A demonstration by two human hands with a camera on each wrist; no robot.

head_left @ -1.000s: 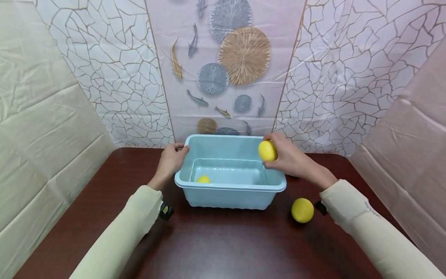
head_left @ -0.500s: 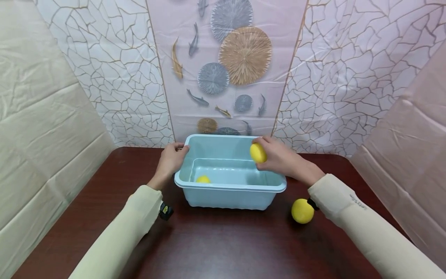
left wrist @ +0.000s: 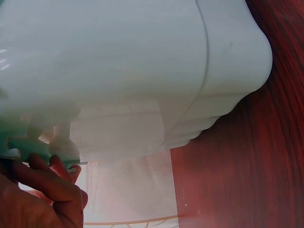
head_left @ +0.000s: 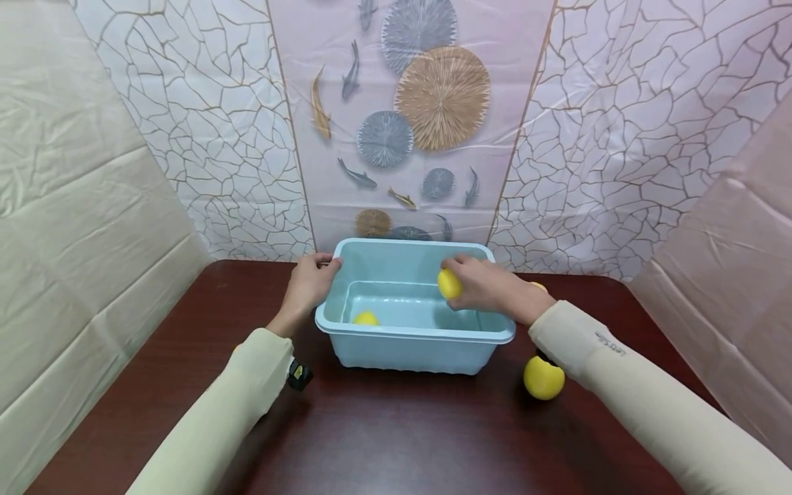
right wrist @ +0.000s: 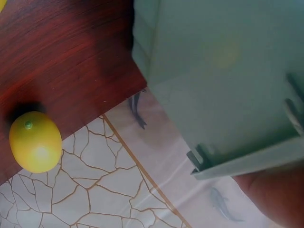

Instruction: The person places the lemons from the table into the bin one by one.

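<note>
A light blue plastic tub (head_left: pixel 408 352) stands on the table in the head view. My left hand (head_left: pixel 309 282) grips its left rim, and the left wrist view shows the curled fingers (left wrist: pixel 52 185) at that rim. Over the tub's right half, my right hand (head_left: pixel 485 285) holds a yellow lemon (head_left: pixel 449 283) between thumb and fingers. Another lemon (head_left: pixel 366 318) lies in the tub's front left corner, partly hidden by the front wall. In the right wrist view, the tub's side (right wrist: pixel 204 85) and rim hide most of the right hand; the held lemon is out of sight there.
A round yellow fruit (head_left: pixel 544 378) sits on the dark red table (head_left: pixel 396 433) right of the tub, beside the right sleeve. Farther back, another lemon (right wrist: pixel 35 142) shows near the table's far edge. Patterned cloth (head_left: pixel 383 192) hangs behind the table.
My right hand has carried the lemon leftward and slightly down, from the tub's right rim to over its inside. My left hand keeps its grip on the left rim.
</note>
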